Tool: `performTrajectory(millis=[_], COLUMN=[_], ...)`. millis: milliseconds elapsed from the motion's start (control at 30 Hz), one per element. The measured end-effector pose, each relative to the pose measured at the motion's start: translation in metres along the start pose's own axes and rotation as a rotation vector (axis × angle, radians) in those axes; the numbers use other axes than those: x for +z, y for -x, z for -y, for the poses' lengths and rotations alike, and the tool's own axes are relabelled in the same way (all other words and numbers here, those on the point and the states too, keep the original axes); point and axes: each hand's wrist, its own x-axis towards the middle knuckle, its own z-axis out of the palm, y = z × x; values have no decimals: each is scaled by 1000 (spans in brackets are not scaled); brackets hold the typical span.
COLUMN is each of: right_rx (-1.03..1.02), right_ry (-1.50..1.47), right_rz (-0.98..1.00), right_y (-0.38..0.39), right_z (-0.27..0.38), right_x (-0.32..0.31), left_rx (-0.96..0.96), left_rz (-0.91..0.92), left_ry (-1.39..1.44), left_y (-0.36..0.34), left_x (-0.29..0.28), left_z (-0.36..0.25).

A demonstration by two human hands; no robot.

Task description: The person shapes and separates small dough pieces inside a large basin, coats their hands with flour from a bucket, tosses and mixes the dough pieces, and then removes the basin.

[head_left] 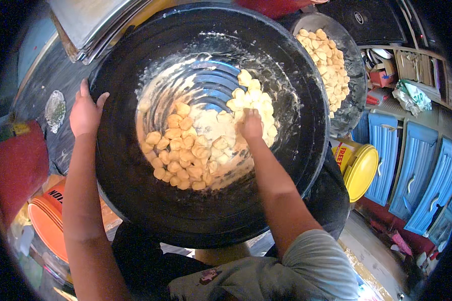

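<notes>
Basin, wide, round and black [226, 213], fills the middle of the view, with no long axis of its own. At its left rim is the person's left hand [87, 111], fingers and thumb spread apart at the edge. Inside the basin, toward its left, lie tan dough pieces [173, 133], rounded lumps heaped loosely. Near the basin's centre is a patch of white powder [211, 123]. Right of that, the person's right hand [251, 124] reaches down among pale dough pieces [256, 94]; its fingertips are hidden, so whether they close on one cannot be told. These pale pieces sit in the right part of the basin's floor, in a band running from far to near. Each is roundish, pointing no clear way; no long axis stands out. They look light, soft and easily dented, perhaps slippery with powder, so best held lightly by the sides or scooped from below. Beyond the basin's right rim, a smaller bowl [355, 83] holds similar lumps [329, 60].
</notes>
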Motion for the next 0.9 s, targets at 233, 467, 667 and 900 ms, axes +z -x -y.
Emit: performTrajectory(millis=[233,467,667,900], right_rx=[-140,-255,-266,-106], right_ry=[-60,-575,-419,113], right_rz=[24,272,76,158], right_y=[-3,59,7,-70], right_z=[-14,31,56,47], right_x=[20,-15,-7,-3], left_rx=[27,29,73,-9], left_rz=[-27,-35,-89,31], left_ry=[21,16,52,33], left_y=[0,-2,1,2], left_x=[-2,3,4,-8], left_z=[1,1,6,-3])
